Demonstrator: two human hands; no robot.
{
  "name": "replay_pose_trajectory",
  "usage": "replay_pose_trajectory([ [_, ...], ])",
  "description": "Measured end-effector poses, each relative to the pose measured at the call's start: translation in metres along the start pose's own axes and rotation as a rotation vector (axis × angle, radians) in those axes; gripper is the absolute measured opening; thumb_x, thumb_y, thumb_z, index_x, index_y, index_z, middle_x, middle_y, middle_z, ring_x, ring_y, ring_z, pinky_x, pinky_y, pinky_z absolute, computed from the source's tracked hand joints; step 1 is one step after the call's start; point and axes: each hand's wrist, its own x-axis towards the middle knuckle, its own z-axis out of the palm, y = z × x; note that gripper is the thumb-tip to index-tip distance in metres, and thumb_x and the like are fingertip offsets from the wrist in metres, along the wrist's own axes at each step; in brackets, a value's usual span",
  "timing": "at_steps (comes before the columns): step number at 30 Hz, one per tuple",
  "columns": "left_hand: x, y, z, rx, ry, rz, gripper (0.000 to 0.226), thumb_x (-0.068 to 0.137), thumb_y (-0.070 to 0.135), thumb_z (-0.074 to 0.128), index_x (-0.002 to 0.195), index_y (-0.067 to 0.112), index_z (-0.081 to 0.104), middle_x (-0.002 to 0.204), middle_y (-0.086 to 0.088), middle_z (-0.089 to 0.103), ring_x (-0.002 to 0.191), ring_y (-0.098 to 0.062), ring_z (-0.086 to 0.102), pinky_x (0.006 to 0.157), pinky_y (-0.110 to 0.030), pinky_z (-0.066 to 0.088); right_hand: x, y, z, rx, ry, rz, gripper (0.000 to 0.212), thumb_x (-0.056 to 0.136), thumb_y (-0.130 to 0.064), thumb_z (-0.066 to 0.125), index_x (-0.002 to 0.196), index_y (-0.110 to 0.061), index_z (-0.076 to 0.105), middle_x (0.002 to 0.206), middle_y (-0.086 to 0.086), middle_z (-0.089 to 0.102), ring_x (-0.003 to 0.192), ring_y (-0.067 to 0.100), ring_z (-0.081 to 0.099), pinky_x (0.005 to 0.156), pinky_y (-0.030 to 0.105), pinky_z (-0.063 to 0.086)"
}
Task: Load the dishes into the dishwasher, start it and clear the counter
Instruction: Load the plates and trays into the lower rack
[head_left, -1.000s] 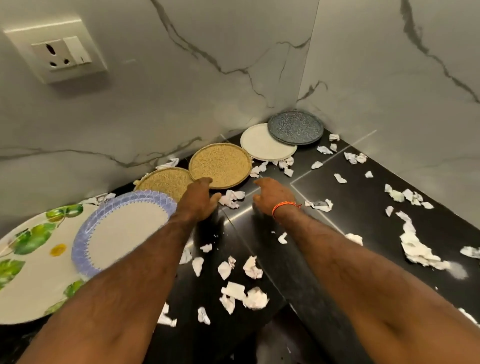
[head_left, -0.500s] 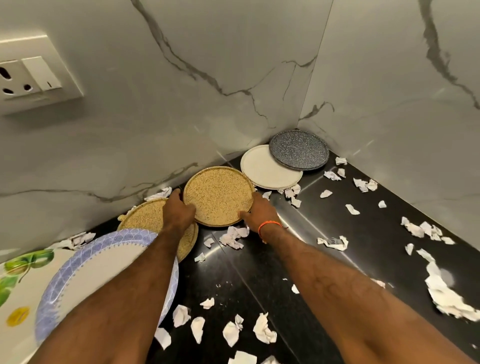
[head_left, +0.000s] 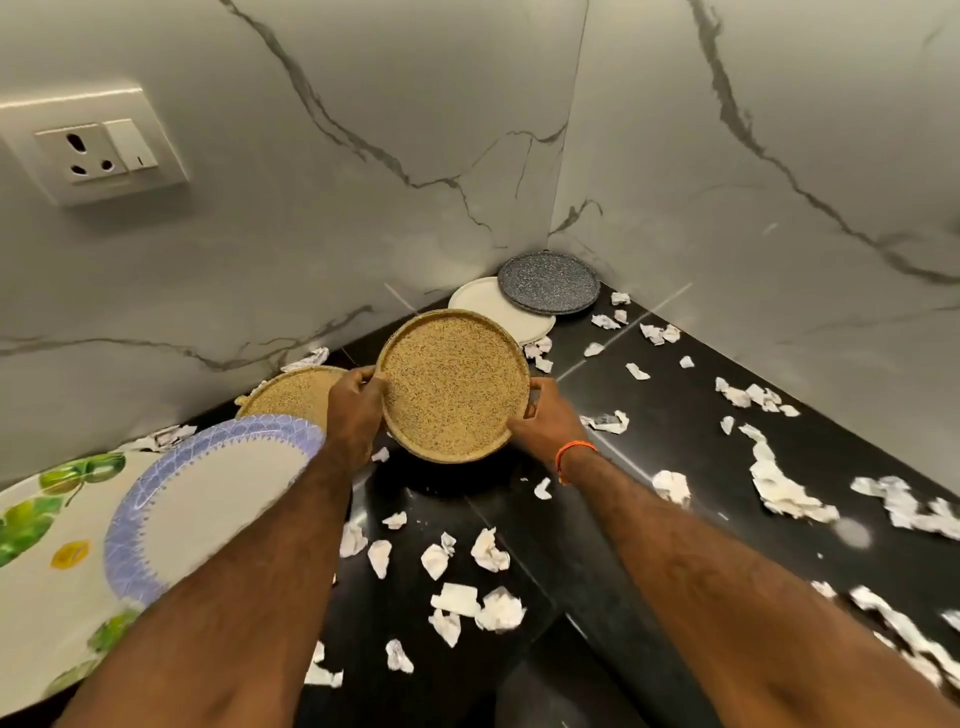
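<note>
speckled tan plate (head_left: 453, 385), centre of frame, is raised off the black counter (head_left: 675, 426), tilted toward the camera. left hand (head_left: 353, 415) grasps its left rim, thumb over the lip; right hand (head_left: 545, 421) grasps the right rim, fingers apparently curled beneath, though that side is poorly seen. plate looks rigid, moderately light, probably breakable; raised rim gives the best purchase. second tan plate (head_left: 291, 389) lies behind the left hand. torn paper scraps (head_left: 467, 571) litter the lower frame.
</note>
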Motion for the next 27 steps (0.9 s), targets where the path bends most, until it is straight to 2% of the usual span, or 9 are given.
replay_pose_trajectory([
  [4, -0.064, 0.007, 0.015, -0.091, -0.07, 0.043, 0.009, 0.098, 0.022, 0.062, 0.103, 0.023, 0.07, 0.103, -0.007, 0.072, 0.098, -0.028, 0.07, 0.081, -0.048, 0.061, -0.058, 0.03, -0.031, 0.034, 0.078, 0.019, 0.036, 0.087, -0.033, 0.071, 0.117, -0.024, 0.053, 0.093, -0.009, 0.064, 0.086, 0.013, 0.062, 0.077, 0.03, 0.048],
  [9, -0.144, 0.005, 0.041, -0.139, -0.246, -0.003, 0.016, 0.1, 0.02, 0.061, 0.113, 0.013, 0.068, 0.093, -0.005, 0.072, 0.084, -0.019, 0.069, 0.075, -0.04, 0.062, -0.131, 0.073, -0.068, 0.125, 0.212, 0.055, 0.032, 0.086, -0.029, 0.06, 0.117, -0.038, 0.057, 0.099, -0.007, 0.07, 0.088, 0.02, 0.069, 0.082, 0.047, 0.059],
  [11, -0.173, 0.004, 0.055, -0.145, -0.31, -0.012, 0.015, 0.1, 0.018, 0.061, 0.111, 0.013, 0.069, 0.086, -0.003, 0.072, 0.075, -0.014, 0.07, 0.065, -0.033, 0.061, -0.162, 0.091, -0.083, 0.117, 0.287, 0.087, 0.034, 0.087, -0.029, 0.059, 0.12, -0.036, 0.058, 0.1, -0.005, 0.069, 0.091, 0.02, 0.067, 0.085, 0.045, 0.058],
  [13, -0.2, 0.004, 0.071, -0.145, -0.363, -0.027, 0.011, 0.098, 0.021, 0.065, 0.105, 0.014, 0.072, 0.084, -0.003, 0.072, 0.073, -0.015, 0.07, 0.063, -0.032, 0.06, -0.194, 0.107, -0.101, 0.104, 0.37, 0.111, 0.032, 0.089, -0.033, 0.06, 0.121, -0.03, 0.06, 0.1, -0.004, 0.07, 0.093, 0.019, 0.066, 0.086, 0.04, 0.056],
  [16, -0.232, 0.005, 0.096, -0.103, -0.434, -0.038, 0.014, 0.092, 0.026, 0.073, 0.096, 0.013, 0.074, 0.083, -0.006, 0.074, 0.07, -0.017, 0.071, 0.061, -0.033, 0.06, -0.237, 0.13, -0.126, 0.111, 0.48, 0.168, 0.026, 0.093, -0.037, 0.061, 0.116, -0.023, 0.061, 0.095, -0.005, 0.067, 0.089, 0.018, 0.063, 0.078, 0.031, 0.047],
  [18, -0.25, 0.006, 0.115, -0.061, -0.51, -0.032, 0.017, 0.09, 0.026, 0.076, 0.094, 0.009, 0.075, 0.084, -0.009, 0.075, 0.072, -0.021, 0.073, 0.062, -0.035, 0.06, -0.266, 0.146, -0.142, 0.132, 0.549, 0.203, 0.024, 0.094, -0.042, 0.059, 0.11, -0.025, 0.06, 0.091, -0.008, 0.065, 0.085, 0.015, 0.063, 0.074, 0.032, 0.048],
  [22, -0.281, 0.011, 0.157, 0.029, -0.747, 0.033, 0.019, 0.093, 0.022, 0.071, 0.107, 0.009, 0.076, 0.09, -0.008, 0.077, 0.081, -0.024, 0.074, 0.065, -0.036, 0.061, -0.32, 0.173, -0.167, 0.139, 0.703, 0.294, 0.02, 0.096, -0.043, 0.056, 0.102, -0.024, 0.057, 0.082, -0.013, 0.06, 0.074, 0.008, 0.058, 0.063, 0.027, 0.043],
  [25, -0.305, 0.013, 0.185, 0.061, -0.93, 0.089, 0.02, 0.097, 0.015, 0.065, 0.114, 0.018, 0.075, 0.098, -0.008, 0.077, 0.082, -0.02, 0.074, 0.064, -0.036, 0.062, -0.357, 0.187, -0.179, 0.154, 0.821, 0.373, 0.024, 0.096, -0.046, 0.055, 0.103, -0.022, 0.058, 0.083, -0.012, 0.061, 0.079, 0.013, 0.06, 0.068, 0.029, 0.041],
  [27, -0.321, 0.011, 0.2, 0.099, -1.035, 0.109, 0.024, 0.098, 0.012, 0.062, 0.119, 0.014, 0.072, 0.102, -0.012, 0.075, 0.085, -0.022, 0.073, 0.065, -0.037, 0.061, -0.381, 0.194, -0.183, 0.15, 0.887, 0.424, 0.024, 0.097, -0.044, 0.054, 0.104, -0.021, 0.059, 0.085, -0.009, 0.063, 0.081, 0.016, 0.06, 0.071, 0.029, 0.039],
])
